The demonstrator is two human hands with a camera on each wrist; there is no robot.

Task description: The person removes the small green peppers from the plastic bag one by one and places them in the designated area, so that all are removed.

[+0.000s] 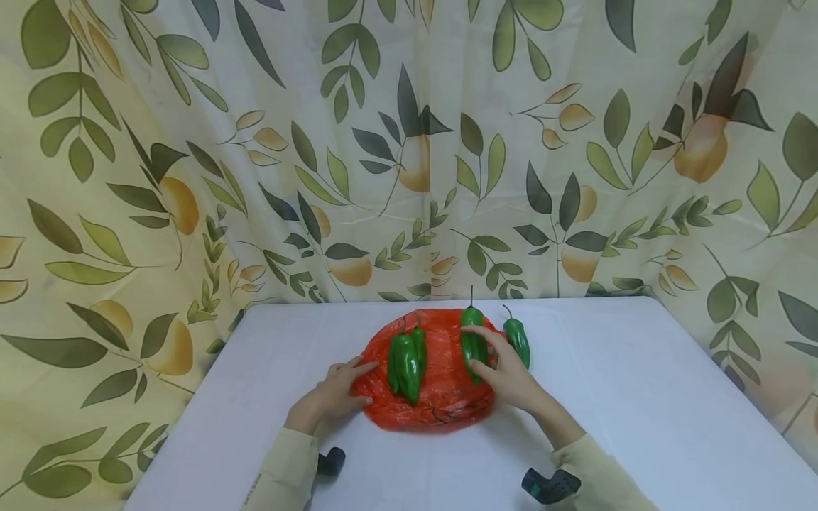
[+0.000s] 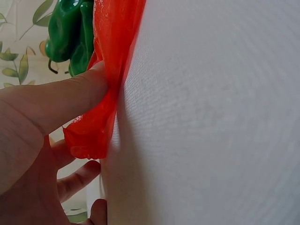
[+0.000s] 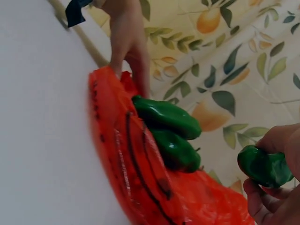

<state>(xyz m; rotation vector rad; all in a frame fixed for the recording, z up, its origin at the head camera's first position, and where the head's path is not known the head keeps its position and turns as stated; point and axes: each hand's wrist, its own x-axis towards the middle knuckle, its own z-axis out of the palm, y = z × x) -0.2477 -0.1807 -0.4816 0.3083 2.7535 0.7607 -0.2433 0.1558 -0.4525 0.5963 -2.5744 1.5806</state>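
Note:
A red plastic bag (image 1: pixel 441 362) lies spread flat on the white table. Two green peppers (image 1: pixel 407 363) lie side by side on its left part. My left hand (image 1: pixel 339 389) rests at the bag's left edge, fingers spread; in the left wrist view its thumb (image 2: pixel 70 96) touches the red plastic. With thumb and fingers my right hand (image 1: pixel 508 369) holds another green pepper (image 1: pixel 471 333) over the bag's right part, stem pointing away. In the right wrist view this pepper (image 3: pixel 263 166) shows end-on between the fingers. One more green pepper (image 1: pixel 517 341) lies just right of the bag.
The white table (image 1: pixel 607 383) reaches out on both sides of the bag. Behind it hangs a curtain (image 1: pixel 434 234) with printed leaves and fruit. Dark devices sit at the left wrist (image 1: pixel 330 463) and the right wrist (image 1: pixel 551 486).

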